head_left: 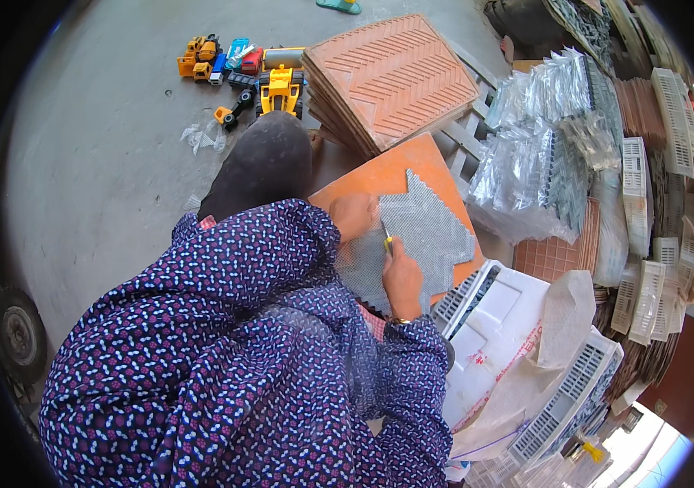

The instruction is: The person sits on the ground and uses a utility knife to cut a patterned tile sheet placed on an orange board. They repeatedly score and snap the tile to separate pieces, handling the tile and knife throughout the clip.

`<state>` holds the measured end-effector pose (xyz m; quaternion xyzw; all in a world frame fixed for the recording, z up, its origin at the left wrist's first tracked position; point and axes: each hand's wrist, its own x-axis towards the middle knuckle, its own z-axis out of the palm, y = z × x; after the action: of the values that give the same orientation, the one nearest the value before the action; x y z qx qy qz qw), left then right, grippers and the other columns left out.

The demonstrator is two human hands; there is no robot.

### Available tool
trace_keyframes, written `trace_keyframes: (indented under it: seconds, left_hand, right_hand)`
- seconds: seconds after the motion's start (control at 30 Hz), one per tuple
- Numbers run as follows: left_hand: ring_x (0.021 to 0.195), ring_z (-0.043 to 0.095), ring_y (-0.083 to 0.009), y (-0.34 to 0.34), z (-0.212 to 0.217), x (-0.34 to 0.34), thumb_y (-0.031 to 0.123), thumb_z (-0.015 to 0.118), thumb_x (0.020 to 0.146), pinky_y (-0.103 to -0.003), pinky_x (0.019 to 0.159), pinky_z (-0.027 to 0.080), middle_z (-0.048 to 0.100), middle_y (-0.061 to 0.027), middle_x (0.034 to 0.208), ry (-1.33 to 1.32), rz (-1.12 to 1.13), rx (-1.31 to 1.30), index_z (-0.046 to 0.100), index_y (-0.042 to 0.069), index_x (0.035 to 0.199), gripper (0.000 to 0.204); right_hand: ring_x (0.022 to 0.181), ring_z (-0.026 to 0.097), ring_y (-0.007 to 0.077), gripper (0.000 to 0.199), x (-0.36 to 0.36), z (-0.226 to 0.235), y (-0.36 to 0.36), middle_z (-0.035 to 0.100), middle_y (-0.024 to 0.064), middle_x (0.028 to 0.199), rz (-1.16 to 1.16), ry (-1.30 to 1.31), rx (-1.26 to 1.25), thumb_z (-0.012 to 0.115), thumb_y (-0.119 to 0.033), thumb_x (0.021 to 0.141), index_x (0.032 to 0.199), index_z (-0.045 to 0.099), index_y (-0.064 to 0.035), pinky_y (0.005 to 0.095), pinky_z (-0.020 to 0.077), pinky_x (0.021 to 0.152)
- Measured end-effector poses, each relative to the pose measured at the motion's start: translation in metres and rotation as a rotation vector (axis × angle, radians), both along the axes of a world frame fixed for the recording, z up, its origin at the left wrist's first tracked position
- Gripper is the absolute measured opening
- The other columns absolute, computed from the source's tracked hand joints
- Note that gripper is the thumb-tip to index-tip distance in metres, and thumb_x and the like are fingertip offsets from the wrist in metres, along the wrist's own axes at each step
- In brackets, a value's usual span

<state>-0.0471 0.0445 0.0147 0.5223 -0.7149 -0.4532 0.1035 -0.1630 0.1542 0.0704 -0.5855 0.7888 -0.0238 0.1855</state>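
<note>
Both forearms come up from below in dark blue patterned sleeves, bent inward so the hands meet close together; the left hand (pixel 353 216) lies palm down, fingers flat and pressing; the right hand (pixel 402 276), just beside it, is curled shut in a grip, knuckles up, wrist bent.

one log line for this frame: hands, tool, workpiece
left hand: flat on grey mosaic sheet | right hand: grips yellow-handled tool, tip on sheet | sheet lies on orange board
</note>
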Motion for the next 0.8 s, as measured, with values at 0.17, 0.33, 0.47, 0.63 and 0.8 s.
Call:
trace_keyframes:
  seconds: [0.17, 0.33, 0.47, 0.63, 0.8]
  left_hand:
    - [0.064, 0.057, -0.0321, 0.000, -0.004, -0.002, 0.019, 0.056, 0.073, -0.042, 0.057, 0.042, 0.058, -0.0141, 0.065, 0.061, 0.019, 0.008, 0.056, 0.006, 0.068, 0.014]
    - [0.064, 0.057, -0.0305, 0.002, -0.010, -0.001, 0.017, 0.057, 0.072, -0.039, 0.059, 0.043, 0.059, -0.0140, 0.068, 0.148, 0.011, -0.034, 0.057, 0.005, 0.072, 0.013]
    - [0.067, 0.058, -0.0305, -0.002, -0.012, -0.005, 0.017, 0.058, 0.072, -0.038, 0.060, 0.043, 0.059, -0.0145, 0.069, 0.154, -0.065, 0.024, 0.057, 0.002, 0.073, 0.016]
    - [0.068, 0.058, -0.0312, -0.005, -0.011, -0.008, 0.014, 0.062, 0.069, -0.039, 0.060, 0.044, 0.059, -0.0155, 0.069, 0.116, -0.177, -0.009, 0.059, 0.003, 0.072, 0.011]
    - [0.067, 0.057, -0.0301, -0.003, -0.017, -0.006, 0.014, 0.064, 0.071, -0.038, 0.059, 0.043, 0.058, -0.0148, 0.069, 0.138, -0.132, -0.025, 0.058, 0.004, 0.072, 0.011]
  right_hand:
    - [0.065, 0.058, 0.0394, 0.032, -0.004, -0.001, 0.001, 0.059, 0.0210, 0.070, 0.005, 0.010, 0.016, 0.056, -0.013, 0.080, 0.111, 0.049, -0.0110, 0.0477, 0.0446, 0.055]
    - [0.066, 0.058, 0.0377, 0.026, -0.008, -0.002, -0.001, 0.059, 0.0194, 0.071, 0.027, -0.064, -0.034, 0.053, -0.013, 0.081, 0.106, 0.051, -0.0087, 0.0462, 0.0448, 0.055]
    - [0.069, 0.058, 0.0380, 0.026, -0.017, -0.006, -0.006, 0.060, 0.0197, 0.074, 0.021, -0.119, 0.001, 0.055, -0.014, 0.079, 0.104, 0.051, -0.0082, 0.0469, 0.0445, 0.058]
    - [0.071, 0.058, 0.0387, 0.025, -0.019, -0.011, -0.007, 0.060, 0.0205, 0.076, 0.027, -0.159, -0.047, 0.055, -0.013, 0.078, 0.103, 0.052, -0.0075, 0.0478, 0.0440, 0.060]
    - [0.074, 0.056, 0.0410, 0.026, -0.021, -0.014, -0.005, 0.060, 0.0214, 0.079, -0.006, -0.214, 0.000, 0.055, -0.011, 0.077, 0.103, 0.054, -0.0065, 0.0486, 0.0437, 0.064]
